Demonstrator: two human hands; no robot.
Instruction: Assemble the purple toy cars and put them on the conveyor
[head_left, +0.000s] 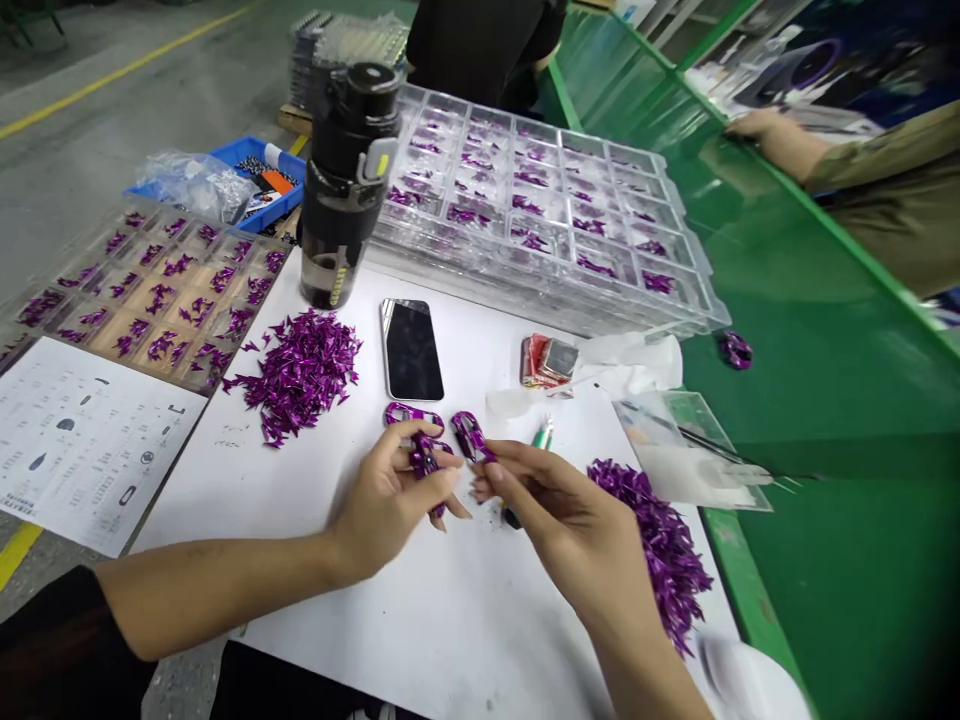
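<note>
Between the thumb and fingers of my left hand (375, 505) is a shiny purple metal part (424, 458) with cut-outs. A purple oval frame (405, 411) shows just beyond those fingertips; whether it is held or lies on the table I cannot tell. My right hand (574, 520) pinches another purple oval part (469, 436) by its near end, close to the left hand. Both hands are over the white tabletop (420, 640). Left of them lies a heap of small pointed purple pieces (307, 370); a second purple heap (664, 550) is partly behind my right forearm.
A black phone (412, 350) and a dark bottle (349, 190) stand beyond my hands. Stacked clear compartment trays (540, 245) line the back. On the left are another tray (161, 290) and a printed sheet (82, 450). A green bench (847, 420) runs along the right, near a co-worker's arm.
</note>
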